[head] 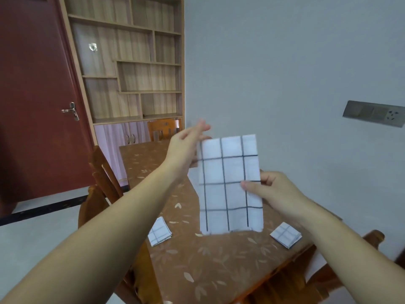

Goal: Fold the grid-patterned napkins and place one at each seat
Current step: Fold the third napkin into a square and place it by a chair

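A white napkin with a dark grid (230, 183) hangs in the air over the table, folded into a tall rectangle. My right hand (269, 189) pinches its right edge about halfway down. My left hand (186, 145) is at the napkin's upper left edge with straight, blurred fingers, some of them behind the cloth. Two smaller folded grid napkins lie on the table (197, 270). One (159, 232) is near the left edge and the other (286, 234) near the right edge.
The table has a brown leaf-patterned cover. Wooden chairs stand at its left side (103, 178), far end (164, 128) and near right corner (328, 273). A wooden shelf unit (131, 62) and a red door (32, 95) are behind, with a grey wall to the right.
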